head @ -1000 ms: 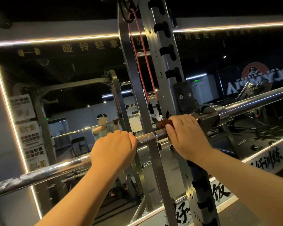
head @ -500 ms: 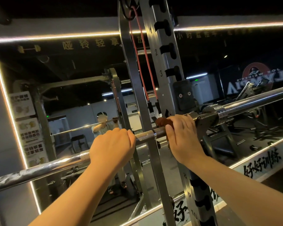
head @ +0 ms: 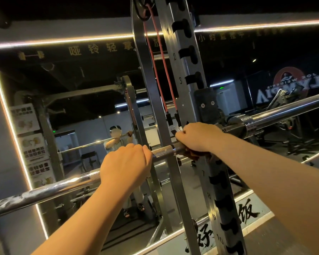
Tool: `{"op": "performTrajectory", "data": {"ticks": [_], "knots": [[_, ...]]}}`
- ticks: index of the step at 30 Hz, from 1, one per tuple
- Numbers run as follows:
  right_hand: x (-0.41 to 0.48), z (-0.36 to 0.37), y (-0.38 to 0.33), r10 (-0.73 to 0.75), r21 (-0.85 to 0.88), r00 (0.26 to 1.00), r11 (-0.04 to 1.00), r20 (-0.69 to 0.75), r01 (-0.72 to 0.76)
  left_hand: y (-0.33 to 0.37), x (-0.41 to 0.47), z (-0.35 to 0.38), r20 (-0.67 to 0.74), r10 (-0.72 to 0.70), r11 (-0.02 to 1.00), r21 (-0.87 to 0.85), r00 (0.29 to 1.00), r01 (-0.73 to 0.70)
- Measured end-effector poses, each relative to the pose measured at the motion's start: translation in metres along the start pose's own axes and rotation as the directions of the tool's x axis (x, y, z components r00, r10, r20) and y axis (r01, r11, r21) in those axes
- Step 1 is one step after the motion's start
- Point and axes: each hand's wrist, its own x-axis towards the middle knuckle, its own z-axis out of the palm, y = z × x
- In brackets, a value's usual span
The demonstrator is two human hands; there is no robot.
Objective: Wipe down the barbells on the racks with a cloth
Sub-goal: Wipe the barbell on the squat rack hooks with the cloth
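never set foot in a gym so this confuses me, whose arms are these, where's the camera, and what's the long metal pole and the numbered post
The one picture comes from a camera worn on a person's head, so the two arms are their own. The long steel pole is a barbell, resting across a rack upright, the tall post with numbered slots, likely for setting bar height. The left hand grips the bar bare. The right hand wraps a reddish-brown cloth round the bar beside the post, for wiping it. Red elastic bands hang from the top of the rack. Behind is a wall mirror, which shows the same person reflected.
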Motion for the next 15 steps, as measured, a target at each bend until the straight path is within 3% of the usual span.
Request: {"op": "performTrajectory", "data": {"ticks": [4,8,11,13,15], "knots": [[0.002,-0.012,-0.001,-0.024,-0.175,0.990,0.983,0.142,0.049,-0.001,0.000,0.000,0.009,-0.023,0.999,-0.023,1.000,0.023],[-0.002,-0.011,0.000,-0.052,-0.195,0.993,0.978,0.103,0.071,-0.001,0.001,0.002,0.017,-0.025,0.999,-0.025,1.000,0.025],[-0.009,0.011,0.007,-0.074,-0.155,0.989,0.986,-0.127,0.054,0.000,0.001,-0.001,0.019,-0.028,0.999,-0.037,0.999,0.029],[-0.021,0.037,0.009,-0.027,0.021,0.911,0.999,-0.412,0.039,0.000,0.002,-0.001,0.032,-0.039,0.998,-0.039,0.999,0.040],[-0.036,0.065,0.005,0.032,0.148,0.828,0.987,-0.560,0.062,0.000,0.002,-0.001,0.042,-0.036,0.999,-0.036,0.998,0.038]]}}
